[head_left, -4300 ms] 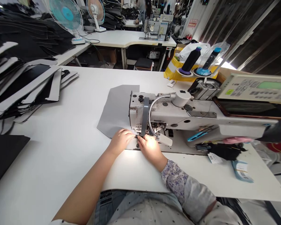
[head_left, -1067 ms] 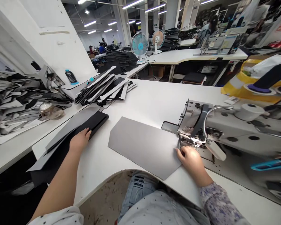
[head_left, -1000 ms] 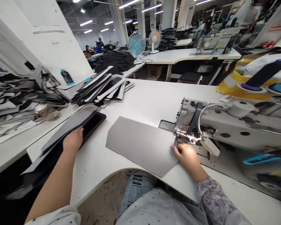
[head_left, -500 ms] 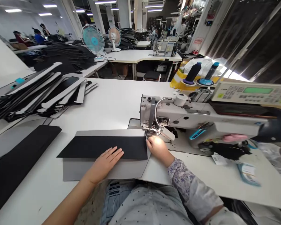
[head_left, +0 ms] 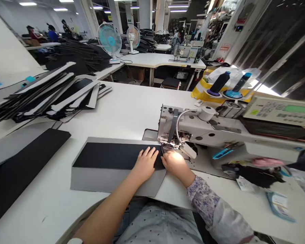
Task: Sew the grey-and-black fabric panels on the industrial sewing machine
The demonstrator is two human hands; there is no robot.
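Observation:
A black panel [head_left: 109,156] lies on top of a larger grey panel [head_left: 99,179], whose borders show along the far and near sides. My left hand [head_left: 145,165] rests flat on the right part of the black panel, fingers spread. Close by, my right hand [head_left: 177,166] has its fingers bent and pressed together at the panels' right edge; its fingertips are partly hidden. Just beyond those fingers is the presser foot of the sewing machine [head_left: 205,125], under a bright lamp spot.
Stacked black and grey pieces [head_left: 66,91] lie at the left, with a long black panel [head_left: 27,169] nearer me. Thread cones [head_left: 220,83] stand behind the machine, below a control panel [head_left: 282,110]. A blue-edged packet [head_left: 279,205] sits at the right. Fans [head_left: 109,40] stand farther back.
My left hand has slid right, close to my right hand. The black panel's left end now lies within the grey panel instead of jutting past it. The view has turned slightly left.

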